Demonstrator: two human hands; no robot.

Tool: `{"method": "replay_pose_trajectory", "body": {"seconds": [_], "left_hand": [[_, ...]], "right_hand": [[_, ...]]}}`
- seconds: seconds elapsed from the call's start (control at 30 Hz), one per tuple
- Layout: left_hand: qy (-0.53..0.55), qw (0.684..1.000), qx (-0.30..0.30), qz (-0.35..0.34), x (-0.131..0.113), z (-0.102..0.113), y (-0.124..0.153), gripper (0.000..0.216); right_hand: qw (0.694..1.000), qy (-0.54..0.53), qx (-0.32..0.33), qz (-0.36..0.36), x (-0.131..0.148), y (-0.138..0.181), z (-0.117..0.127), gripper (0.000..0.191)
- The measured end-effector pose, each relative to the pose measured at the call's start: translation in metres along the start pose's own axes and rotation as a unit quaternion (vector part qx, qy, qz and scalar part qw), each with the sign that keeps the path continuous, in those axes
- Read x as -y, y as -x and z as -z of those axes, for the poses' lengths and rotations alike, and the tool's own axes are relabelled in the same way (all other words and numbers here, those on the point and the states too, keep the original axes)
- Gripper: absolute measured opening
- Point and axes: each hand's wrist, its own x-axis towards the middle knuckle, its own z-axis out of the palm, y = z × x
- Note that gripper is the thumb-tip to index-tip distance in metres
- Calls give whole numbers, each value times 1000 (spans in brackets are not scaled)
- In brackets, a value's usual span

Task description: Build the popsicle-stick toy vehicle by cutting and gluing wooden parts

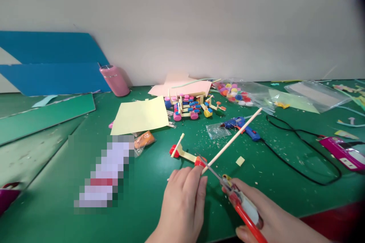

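Note:
My left hand (182, 205) is closed, pinching a long thin wooden stick (234, 136) that slants up to the right over the green table (148, 193). In my right hand (265, 216) are red-handled scissors (245, 207), fingers wrapped round the handles, with the blades (212, 169) at the stick close to my left fingertips. Just beyond lies a small stick frame with red bottle caps (182, 152).
A blue glue gun (241, 126) with a black cord (302, 148) lies behind the stick. Farther back are a yellow paper sheet (141, 118), stick-and-cap models (188, 106), a bag of coloured caps (236, 93), a pink tumbler (115, 80) and clear bags (316, 93).

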Motion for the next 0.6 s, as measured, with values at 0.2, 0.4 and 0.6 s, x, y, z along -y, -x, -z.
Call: {"method": "replay_pose_trajectory", "body": {"seconds": [0.2, 0.4, 0.6], "left_hand": [[-36, 997, -56, -37, -9, -12, -6, 14], [-35, 996, -47, -60, -17, -19, 1, 21], [-2, 999, -38, -35, -18, -15, 2, 16]], "right_hand": [[999, 2, -13, 51, -4, 3, -4, 35], [997, -12, -54, 61, -16, 7, -2, 32], [998, -54, -14, 30, -19, 8, -5, 28]]}}
